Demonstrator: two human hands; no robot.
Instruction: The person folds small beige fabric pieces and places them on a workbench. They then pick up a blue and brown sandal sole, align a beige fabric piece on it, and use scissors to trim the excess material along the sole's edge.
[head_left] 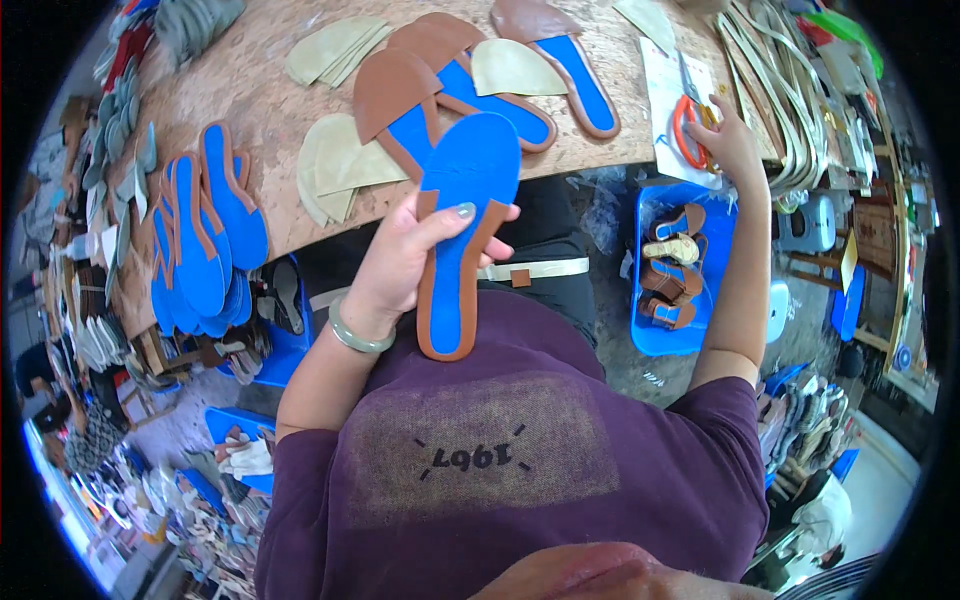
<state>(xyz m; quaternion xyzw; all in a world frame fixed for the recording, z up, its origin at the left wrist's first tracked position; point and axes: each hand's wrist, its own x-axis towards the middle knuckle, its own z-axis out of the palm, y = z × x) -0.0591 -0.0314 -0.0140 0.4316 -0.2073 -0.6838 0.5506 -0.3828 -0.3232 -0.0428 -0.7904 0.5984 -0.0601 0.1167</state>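
My left hand [405,255] grips a blue insole [474,160] with brown edging along its narrow part, thumb on top, held up in front of my body. At the table's right, the fingers of my right hand [732,148] curl at the handles of red-handled scissors [686,130], whose blades lie on a white paper sheet [660,85]. A yellow handle shows beside the red one, partly behind my fingers. Beyond the held insole lie blue insoles [580,85] with brown toe pieces [396,92] and loose cream half-round pieces [518,68].
A stack of edged blue insoles [200,260] overlaps the wooden table's [270,100] left edge. Long pale strips [775,100] lie at the right end. Below stands a blue bin [655,335] holding brown sandals [672,280]. Shoe parts crowd the left side.
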